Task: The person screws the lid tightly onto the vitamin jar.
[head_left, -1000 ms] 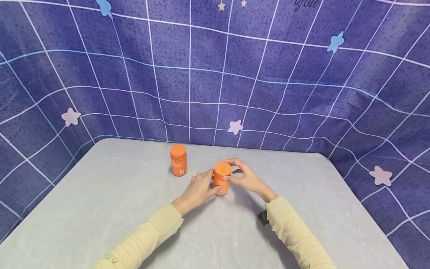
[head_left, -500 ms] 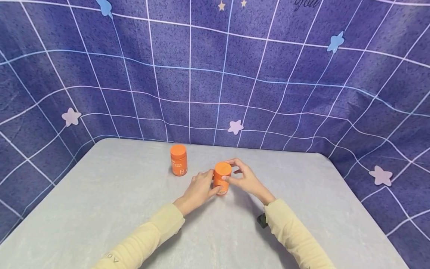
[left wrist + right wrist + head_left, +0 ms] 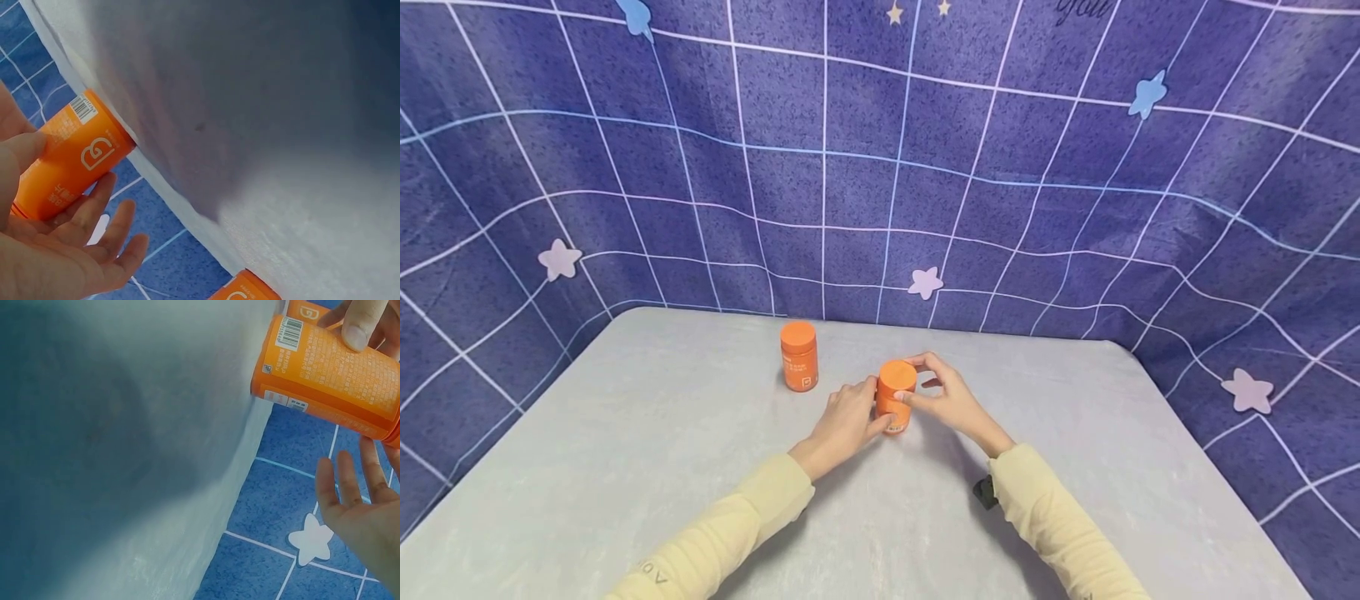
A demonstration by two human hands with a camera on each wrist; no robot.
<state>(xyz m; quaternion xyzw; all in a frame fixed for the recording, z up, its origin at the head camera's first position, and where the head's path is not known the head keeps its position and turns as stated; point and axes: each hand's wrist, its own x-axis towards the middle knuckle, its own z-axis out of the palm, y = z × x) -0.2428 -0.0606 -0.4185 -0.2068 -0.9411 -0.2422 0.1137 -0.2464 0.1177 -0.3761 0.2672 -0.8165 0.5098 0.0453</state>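
Note:
Upright on the table stands an orange bottle (image 3: 892,410), its orange lid (image 3: 897,376) in place. My left hand (image 3: 841,423) holds the bottle's body from the left, thumb on the near side. From the right, my right hand (image 3: 953,402) grips the lid by its edge with thumb and fingers. A barcode and pale print show on the bottle (image 3: 75,153) in the left wrist view. In the right wrist view several right-hand fingers (image 3: 349,481) spread below the bottle (image 3: 325,378), and the lid is mostly outside the frame.
A second capped orange bottle (image 3: 800,360) stands behind and left of the hands. The grey table (image 3: 647,450) ends at a blue gridded cloth (image 3: 820,175) with stars, hanging behind and at both sides. A small dark object (image 3: 986,492) shows beneath the right cuff.
My right wrist has shifted very slightly to the left, its fingers still at the lid. My left hand and both bottles have stayed nearly where they were.

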